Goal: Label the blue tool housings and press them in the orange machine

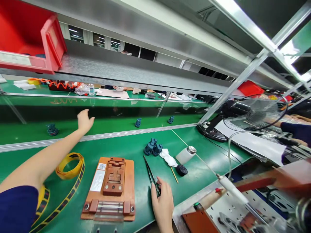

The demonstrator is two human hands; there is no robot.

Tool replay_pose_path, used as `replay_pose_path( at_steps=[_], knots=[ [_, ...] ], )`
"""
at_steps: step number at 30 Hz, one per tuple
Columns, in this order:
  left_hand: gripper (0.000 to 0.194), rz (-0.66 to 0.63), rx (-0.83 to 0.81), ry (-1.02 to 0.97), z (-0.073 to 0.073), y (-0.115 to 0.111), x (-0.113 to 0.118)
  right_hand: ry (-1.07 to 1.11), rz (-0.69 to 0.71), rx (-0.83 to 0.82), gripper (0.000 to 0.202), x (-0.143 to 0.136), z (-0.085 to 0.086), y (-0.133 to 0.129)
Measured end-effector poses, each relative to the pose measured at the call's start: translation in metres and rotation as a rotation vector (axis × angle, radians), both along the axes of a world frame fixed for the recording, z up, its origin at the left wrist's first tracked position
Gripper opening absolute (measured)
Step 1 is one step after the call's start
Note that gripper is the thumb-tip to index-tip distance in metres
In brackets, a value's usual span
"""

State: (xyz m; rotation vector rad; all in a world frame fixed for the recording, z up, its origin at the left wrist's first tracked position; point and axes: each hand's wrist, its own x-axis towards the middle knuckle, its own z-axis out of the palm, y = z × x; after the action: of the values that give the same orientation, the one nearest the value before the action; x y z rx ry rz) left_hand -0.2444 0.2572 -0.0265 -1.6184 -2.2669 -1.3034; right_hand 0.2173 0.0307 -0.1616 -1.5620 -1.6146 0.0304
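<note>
My left hand (84,121) reaches over the metal rail above the green channel at the back. Its thumb stands apart from the fingers, and nothing shows in it. A dark blue small part (51,129) sits in the channel to its left; two similar parts, a middle one (138,122) and a right one (171,119), stand to its right. My right hand (163,201) rests low at the bench front, closed on black tweezers (148,170) whose tips point away from me. Left of it lies an orange-brown fixture (131,181) with a clear hinged flap.
Several dark blue parts (153,147) are clustered mid-bench beside a white tissue (168,157), white bottle (186,154), black cap (181,170) and thin stick (174,174). Yellow tape (70,166) coils at left. A fan (233,110) and soldering iron (230,187) occupy the right; a shelf (136,69) spans above.
</note>
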Motion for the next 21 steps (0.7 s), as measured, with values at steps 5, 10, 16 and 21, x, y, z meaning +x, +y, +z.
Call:
replay_pose_path(
  at_steps=[5, 10, 16, 21],
  knots=[
    [0.029, -0.314, -0.129, 0.016, -0.020, 0.073, 0.145, 0.112, -0.025, 0.237, 0.023, 0.006, 0.000, -0.006],
    [0.034, -0.427, -0.156, -0.074, -0.035, 0.126, 0.253, 0.146, 0.039, 0.282, 0.015, 0.006, -0.010, -0.005],
    [0.036, -0.443, -0.183, -0.339, -0.041, 0.144, 0.290, 0.237, -0.014, 0.323, 0.017, -0.002, -0.020, 0.000],
    [0.038, -0.414, -0.175, -0.699, -0.023, 0.123, 0.283, 0.233, 0.011, 0.243, 0.018, -0.002, -0.011, -0.005]
  ],
)
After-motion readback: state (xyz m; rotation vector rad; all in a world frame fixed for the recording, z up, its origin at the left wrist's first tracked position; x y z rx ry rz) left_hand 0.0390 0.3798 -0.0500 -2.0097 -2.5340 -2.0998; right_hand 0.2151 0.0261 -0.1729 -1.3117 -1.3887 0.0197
